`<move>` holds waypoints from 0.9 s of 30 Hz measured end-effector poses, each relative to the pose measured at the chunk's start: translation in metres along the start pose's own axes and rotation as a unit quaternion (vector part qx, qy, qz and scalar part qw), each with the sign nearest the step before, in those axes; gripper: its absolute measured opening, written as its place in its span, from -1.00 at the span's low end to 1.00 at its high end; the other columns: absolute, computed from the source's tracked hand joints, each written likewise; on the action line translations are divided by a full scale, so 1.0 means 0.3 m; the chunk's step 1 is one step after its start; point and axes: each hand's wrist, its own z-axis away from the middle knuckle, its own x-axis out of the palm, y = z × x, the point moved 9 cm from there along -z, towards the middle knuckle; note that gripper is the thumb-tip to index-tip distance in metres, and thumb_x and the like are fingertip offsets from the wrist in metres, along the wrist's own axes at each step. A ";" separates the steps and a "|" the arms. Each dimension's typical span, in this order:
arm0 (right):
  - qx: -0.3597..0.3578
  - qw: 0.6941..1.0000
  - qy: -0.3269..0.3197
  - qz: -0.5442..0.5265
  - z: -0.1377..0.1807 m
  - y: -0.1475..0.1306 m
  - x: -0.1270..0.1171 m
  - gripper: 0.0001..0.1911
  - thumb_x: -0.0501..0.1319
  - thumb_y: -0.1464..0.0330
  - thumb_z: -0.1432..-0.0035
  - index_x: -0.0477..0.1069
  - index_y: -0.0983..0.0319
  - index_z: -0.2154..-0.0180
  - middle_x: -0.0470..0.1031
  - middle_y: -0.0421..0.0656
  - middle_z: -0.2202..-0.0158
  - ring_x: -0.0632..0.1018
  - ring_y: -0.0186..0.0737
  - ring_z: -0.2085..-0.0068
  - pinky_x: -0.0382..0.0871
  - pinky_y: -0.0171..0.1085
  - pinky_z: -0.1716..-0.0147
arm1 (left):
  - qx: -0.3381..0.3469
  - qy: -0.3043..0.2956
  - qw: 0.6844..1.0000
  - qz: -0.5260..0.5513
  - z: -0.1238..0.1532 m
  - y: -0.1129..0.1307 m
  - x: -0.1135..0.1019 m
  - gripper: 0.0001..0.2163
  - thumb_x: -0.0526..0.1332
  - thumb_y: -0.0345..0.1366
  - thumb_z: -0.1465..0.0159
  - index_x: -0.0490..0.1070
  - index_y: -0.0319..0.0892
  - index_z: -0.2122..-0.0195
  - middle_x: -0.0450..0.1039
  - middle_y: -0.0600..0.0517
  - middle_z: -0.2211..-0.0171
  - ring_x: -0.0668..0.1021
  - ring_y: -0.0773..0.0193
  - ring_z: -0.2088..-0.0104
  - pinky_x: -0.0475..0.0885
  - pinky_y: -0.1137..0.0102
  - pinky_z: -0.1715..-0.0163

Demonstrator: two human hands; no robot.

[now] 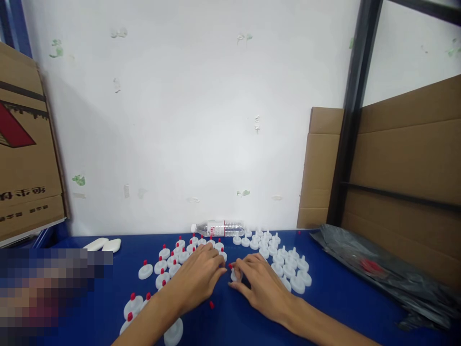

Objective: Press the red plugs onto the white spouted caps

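Both of my hands rest close together on a blue table. My left hand lies palm down with fingers curled toward a small red tip. My right hand pinches a white round cap between thumb and fingers. To the left lie several white caps with red tips. To the right lie several plain white caps. One loose red tip sits on the table below my left hand.
A clear plastic bottle lies on its side against the white wall. Cardboard boxes stand at the left and right. A black plastic bag lies at the right. Two white oval pieces lie at the back left.
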 end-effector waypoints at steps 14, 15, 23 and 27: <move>0.001 0.989 0.011 0.149 -0.004 0.020 -0.024 -0.56 0.00 0.26 -0.46 0.50 0.20 0.41 0.46 -0.16 0.42 0.46 -0.13 0.22 0.23 -0.03 -0.03 | -0.130 -0.203 0.947 0.212 0.053 -0.093 0.065 -0.87 0.47 -0.27 0.02 0.63 -0.09 0.42 0.54 0.09 0.45 0.54 0.24 0.37 0.34 0.49 0.44; -0.002 0.987 0.014 0.157 -0.005 0.021 -0.023 -0.59 0.01 0.26 -0.46 0.52 0.20 0.35 0.48 -0.15 0.40 0.46 -0.12 0.19 0.21 -0.02 -0.05 | -0.126 -0.201 0.948 0.214 0.053 -0.095 0.075 -0.91 0.45 -0.31 0.01 0.63 -0.09 0.44 0.55 0.08 0.45 0.55 0.25 0.36 0.35 0.49 0.43; -0.007 0.988 0.009 0.154 -0.003 0.016 -0.023 -0.69 0.02 0.26 -0.45 0.53 0.15 0.15 0.50 -0.14 0.30 0.47 -0.10 0.11 0.12 0.07 -0.17 | -0.104 -0.188 0.955 0.206 0.050 -0.070 0.083 -0.98 0.41 -0.35 -0.04 0.63 -0.11 0.47 0.57 0.05 0.40 0.56 0.20 0.26 0.37 0.49 0.38; -0.014 0.990 -0.003 0.141 -0.001 0.004 -0.016 -0.73 0.03 0.27 -0.45 0.50 0.14 0.14 0.50 -0.16 0.28 0.47 -0.11 0.10 0.14 0.05 -0.18 | -0.100 -0.175 0.966 0.160 0.053 -0.047 0.069 -0.95 0.32 -0.38 -0.09 0.59 -0.12 0.47 0.56 0.03 0.39 0.56 0.19 0.25 0.37 0.46 0.36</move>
